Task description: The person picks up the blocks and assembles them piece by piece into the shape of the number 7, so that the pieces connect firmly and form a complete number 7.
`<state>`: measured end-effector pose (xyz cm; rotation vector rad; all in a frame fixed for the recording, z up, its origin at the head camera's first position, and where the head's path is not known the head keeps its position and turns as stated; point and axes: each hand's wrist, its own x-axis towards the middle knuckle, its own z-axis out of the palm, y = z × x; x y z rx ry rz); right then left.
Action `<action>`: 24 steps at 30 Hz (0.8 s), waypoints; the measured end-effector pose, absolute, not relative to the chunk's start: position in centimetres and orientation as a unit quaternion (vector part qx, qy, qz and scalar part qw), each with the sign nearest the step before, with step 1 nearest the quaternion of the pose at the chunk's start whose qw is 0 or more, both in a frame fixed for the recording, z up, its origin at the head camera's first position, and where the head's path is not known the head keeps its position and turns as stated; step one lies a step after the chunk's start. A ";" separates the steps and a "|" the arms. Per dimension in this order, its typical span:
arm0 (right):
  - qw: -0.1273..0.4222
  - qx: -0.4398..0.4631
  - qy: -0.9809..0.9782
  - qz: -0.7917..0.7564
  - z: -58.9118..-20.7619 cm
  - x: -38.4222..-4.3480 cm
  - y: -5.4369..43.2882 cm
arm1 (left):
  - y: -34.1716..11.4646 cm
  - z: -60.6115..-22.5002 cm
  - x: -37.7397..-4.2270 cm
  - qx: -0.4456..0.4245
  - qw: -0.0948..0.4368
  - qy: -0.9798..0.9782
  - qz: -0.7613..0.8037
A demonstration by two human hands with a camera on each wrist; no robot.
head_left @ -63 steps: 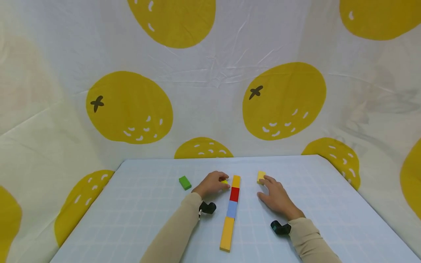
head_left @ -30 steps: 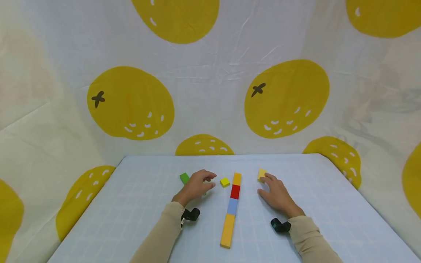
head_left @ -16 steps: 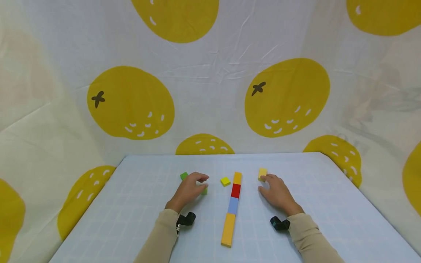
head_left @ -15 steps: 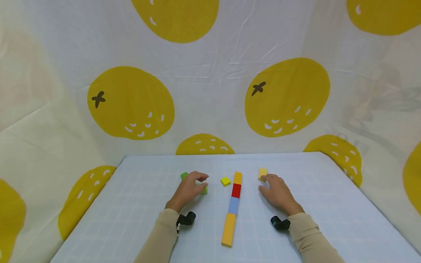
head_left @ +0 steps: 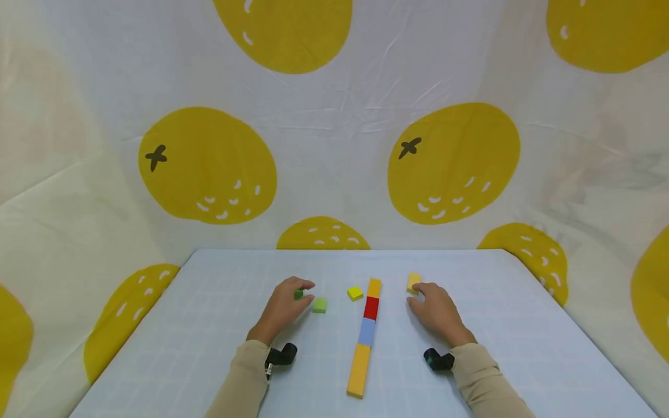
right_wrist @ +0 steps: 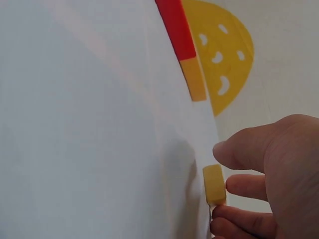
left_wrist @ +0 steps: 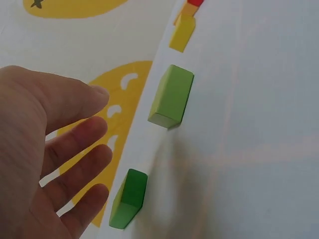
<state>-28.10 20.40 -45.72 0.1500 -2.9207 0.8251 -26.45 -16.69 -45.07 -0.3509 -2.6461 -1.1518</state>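
My left hand hovers with its thumb and fingers apart, holding nothing. A dark green block lies close to its fingers, partly covered by the hand in the head view. Just right of the thumb is a light green block, and beyond it a small yellow block. My right hand has its thumb and fingers parted beside a pale yellow block. In the right wrist view, the fingertips are very near that block; contact is unclear.
Between the hands runs a line of blocks: a short orange one, a red one, a blue one and a long orange one. A patterned curtain hangs behind the white table.
My left hand has left the yellow block and moved left to the green blocks, uncovering the light green one. The right hand has stayed beside the pale yellow block.
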 end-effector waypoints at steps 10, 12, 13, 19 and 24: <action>0.059 0.069 -0.954 0.286 -45.4 -28.2 21.4 | -17.2 -45.3 -25.8 -0.106 0.128 -0.900 -0.404; 0.053 0.063 -0.956 0.283 -45.5 -28.2 21.6 | -16.9 -45.6 -25.9 -0.122 0.127 -0.904 -0.390; 0.050 0.059 -0.957 0.281 -45.6 -28.1 21.6 | -16.7 -45.8 -26.0 -0.130 0.124 -0.906 -0.382; 0.044 0.043 -0.957 0.282 -46.1 -28.0 21.5 | -16.4 -46.8 -26.1 -0.148 0.102 -0.925 -0.335; 0.047 0.036 -0.954 0.295 -46.0 -28.7 20.8 | -17.0 -46.6 -26.3 -0.147 0.110 -0.932 -0.312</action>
